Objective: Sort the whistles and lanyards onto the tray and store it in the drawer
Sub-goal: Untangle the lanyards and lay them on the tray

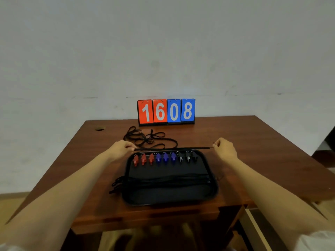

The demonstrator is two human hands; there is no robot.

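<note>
I am holding one lanyard pulled out straight between my two hands, and its long axis is running left to right, parallel to the far rim of the tray. My left hand is pinching the left end with the fingers closed on the cord; my right hand is pinching the right end, where a small metal clip seems to be showing at the fingertips. The cord is hanging just beyond the row of whistles, which are lining the far edge of the tray in red, blue and black groups.

Nearer me from my fingers, a bundle of straightened lanyards is already lying across the middle of the tray, also left to right. So I judge the coming move is a straight pull toward my body, both hands together, keeping the cord level and passing over the whistles. Both hands are about equally far from that bundle.

Beyond my fingers, a loose tangle of cords is waiting on the table, nearer my left hand.
</note>
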